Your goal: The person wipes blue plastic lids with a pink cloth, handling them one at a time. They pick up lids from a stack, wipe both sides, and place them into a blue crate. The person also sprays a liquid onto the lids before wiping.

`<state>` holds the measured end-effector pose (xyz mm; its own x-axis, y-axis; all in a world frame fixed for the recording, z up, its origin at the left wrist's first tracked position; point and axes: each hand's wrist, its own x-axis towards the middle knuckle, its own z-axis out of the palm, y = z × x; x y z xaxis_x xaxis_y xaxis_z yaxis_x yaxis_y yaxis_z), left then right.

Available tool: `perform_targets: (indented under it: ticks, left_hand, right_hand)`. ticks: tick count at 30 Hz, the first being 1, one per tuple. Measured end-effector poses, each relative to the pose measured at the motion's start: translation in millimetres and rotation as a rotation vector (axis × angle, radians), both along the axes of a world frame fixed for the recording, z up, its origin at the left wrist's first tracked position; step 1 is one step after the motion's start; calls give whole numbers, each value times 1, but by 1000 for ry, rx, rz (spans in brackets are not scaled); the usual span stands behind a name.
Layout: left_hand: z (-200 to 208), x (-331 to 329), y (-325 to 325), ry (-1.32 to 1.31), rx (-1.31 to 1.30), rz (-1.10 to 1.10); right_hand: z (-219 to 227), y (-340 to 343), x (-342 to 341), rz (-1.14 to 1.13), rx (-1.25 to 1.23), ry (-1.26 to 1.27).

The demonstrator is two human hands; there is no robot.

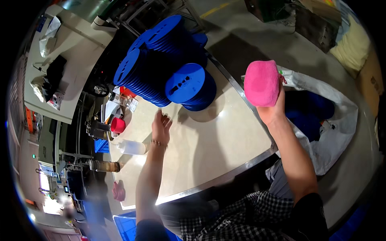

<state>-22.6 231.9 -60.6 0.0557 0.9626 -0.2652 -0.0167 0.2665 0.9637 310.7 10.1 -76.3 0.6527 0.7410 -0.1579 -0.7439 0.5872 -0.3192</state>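
Raised over the table's right edge, my right hand (272,112) grips a thick, fuzzy pink cloth pad (260,83) with rounded corners. My left hand (161,127) hovers over the white tabletop (181,148), its fingers loosely bent and apart with nothing in them. Just beyond it stand several stacks of round blue plastic discs with cut-out slots. The shortest stack (185,83) is closest to my left hand; a taller stack (128,67) leans at its left, and another (164,30) stands behind.
A white sack (341,132) with blue pieces inside lies right of the table. Along the table's left side are a clear squeeze bottle (132,147), a brown jar (105,166), a red cup (118,125) and a crumpled pink cloth (118,191). A metal rim (229,170) borders the table.
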Motion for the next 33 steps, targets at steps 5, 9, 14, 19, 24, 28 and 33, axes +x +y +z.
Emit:
perform_targets:
  ticks: [5, 9, 14, 19, 24, 28, 33]
  left_hand:
    - [50, 98, 38, 23, -307, -273]
    - [35, 101, 66, 38, -441, -270]
    - [16, 102, 83, -94, -597, -512]
    - [12, 109, 67, -38, -603, -430]
    - [31, 131, 48, 3, -596, -239]
    - [41, 157, 38, -35, -635, -284]
    - [23, 146, 57, 90, -582, -229]
  right_hand:
    - [-19, 26, 25, 51, -49, -16]
    - [-30, 32, 36, 79, -35, 8]
    - [-18, 27, 37, 28, 11, 13]
    - [-13, 18, 28, 0, -62, 2]
    - [-20, 58, 27, 107, 54, -13]
    - [-37, 108, 52, 210, 266, 22]
    - [-50, 135, 46, 318, 304, -11]
